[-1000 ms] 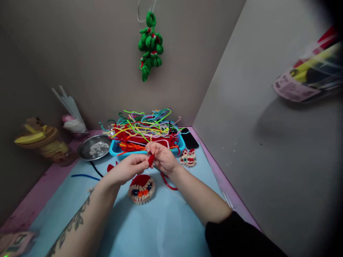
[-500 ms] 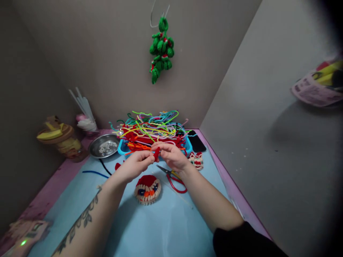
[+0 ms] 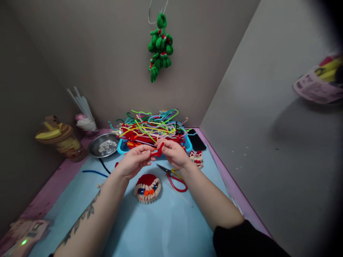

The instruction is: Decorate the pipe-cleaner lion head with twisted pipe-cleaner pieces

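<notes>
Between my two hands is a bent red pipe cleaner (image 3: 160, 150), held over the front of the blue basket. My left hand (image 3: 138, 160) pinches its left end, and my right hand (image 3: 173, 152) has the upper right end in its fingertips. Below them on the light blue sheet lies a round piece (image 3: 148, 189) of pipe cleaners with a red top, cream edging, blue spots and orange middle. Scissors (image 3: 173, 177) with red handles lie partly open under my right wrist. A small cream and red piece (image 3: 197, 159) rests right of my right hand.
A blue basket (image 3: 122, 147) heaped with colourful pipe cleaners stands behind my hands. Around it are a metal bowl (image 3: 104, 145) of small clear bits, a phone (image 3: 197, 140), glue sticks (image 3: 83, 105) and a brown pot (image 3: 63, 141). Green ornaments (image 3: 160, 48) hang on the wall.
The red pipe cleaner, earlier upright and compact between my fingers, now shows a longer bent shape stretched between both hands. My right fingers have curled in around its upper end.
</notes>
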Motion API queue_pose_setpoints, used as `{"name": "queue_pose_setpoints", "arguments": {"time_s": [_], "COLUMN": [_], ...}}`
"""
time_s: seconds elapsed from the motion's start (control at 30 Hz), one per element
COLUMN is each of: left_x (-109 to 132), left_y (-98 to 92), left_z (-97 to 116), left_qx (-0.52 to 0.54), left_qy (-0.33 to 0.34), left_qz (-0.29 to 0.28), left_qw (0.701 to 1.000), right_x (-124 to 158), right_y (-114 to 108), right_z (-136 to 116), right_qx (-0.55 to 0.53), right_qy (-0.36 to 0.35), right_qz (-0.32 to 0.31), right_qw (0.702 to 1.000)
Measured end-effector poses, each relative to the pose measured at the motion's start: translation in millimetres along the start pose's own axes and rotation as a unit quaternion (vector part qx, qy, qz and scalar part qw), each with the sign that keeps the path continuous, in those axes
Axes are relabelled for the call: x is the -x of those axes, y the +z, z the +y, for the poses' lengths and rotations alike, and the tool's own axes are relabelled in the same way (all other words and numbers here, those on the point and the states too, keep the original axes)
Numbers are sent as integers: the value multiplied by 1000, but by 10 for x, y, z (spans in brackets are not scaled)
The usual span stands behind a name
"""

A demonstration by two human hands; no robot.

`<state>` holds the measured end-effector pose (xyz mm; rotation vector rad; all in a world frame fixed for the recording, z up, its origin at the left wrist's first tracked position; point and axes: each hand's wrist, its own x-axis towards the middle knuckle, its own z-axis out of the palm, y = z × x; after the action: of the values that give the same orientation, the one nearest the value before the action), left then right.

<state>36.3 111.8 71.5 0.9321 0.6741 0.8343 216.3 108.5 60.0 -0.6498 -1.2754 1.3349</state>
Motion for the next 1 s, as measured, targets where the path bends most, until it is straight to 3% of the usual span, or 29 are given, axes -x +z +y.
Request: {"name": "queue_pose_setpoints", "arguments": {"time_s": [0.3, 0.47, 0.7, 1.0], "left_x": [-57, -69, -81, -25], "left_y": [65, 106, 148, 208], "left_z": [-181, -254, -310, -240], "left_qx": [86, 163, 176, 162], "left_qy": [6, -11, 33, 0], "left_qz": [0, -4, 16, 21], "left_qw": [996, 987, 984, 987], "right_x": [17, 25, 21, 45], "right_y": [26, 56, 83, 24], "right_z": [36, 41, 22, -28], "right_qx": [7, -32, -59, 64], "right_qy": [-24, -20, -13, -46], "right_qz": [-20, 7, 12, -15], "right_qw": [999, 999, 998, 997]}}
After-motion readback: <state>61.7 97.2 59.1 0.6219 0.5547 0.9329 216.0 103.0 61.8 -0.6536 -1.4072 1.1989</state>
